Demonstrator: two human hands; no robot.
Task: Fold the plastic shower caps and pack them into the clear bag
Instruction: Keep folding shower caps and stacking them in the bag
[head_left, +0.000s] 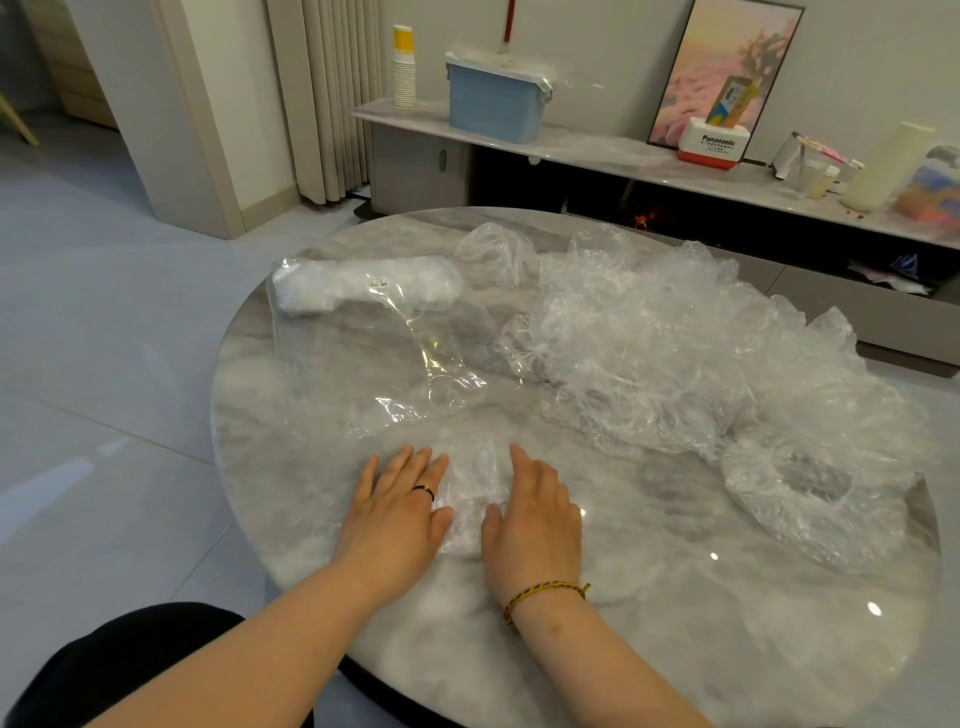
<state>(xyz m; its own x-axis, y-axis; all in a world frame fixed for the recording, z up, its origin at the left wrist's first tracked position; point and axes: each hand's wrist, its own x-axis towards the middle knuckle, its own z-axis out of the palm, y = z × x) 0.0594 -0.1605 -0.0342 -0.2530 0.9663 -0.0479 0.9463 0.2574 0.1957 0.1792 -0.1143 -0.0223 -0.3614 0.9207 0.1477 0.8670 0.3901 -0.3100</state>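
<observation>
The left hand (400, 499) and right hand (535, 506) are lying flat, fingers straight, pressing either side of 1 folded shower cap (470, 499) on the table's (623, 623) near part. Lifting them is probably risking the springy film unfolding before it reaches the clear bag (363, 332), far left.

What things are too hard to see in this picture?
Head view:
- How many caps are in the pile: the clear plastic tangles together.
- Edges of the folded cap: under the left hand and right hand.
- The bag label: print too small.
- Near rim of the table: cut off by the bottom edge.
</observation>
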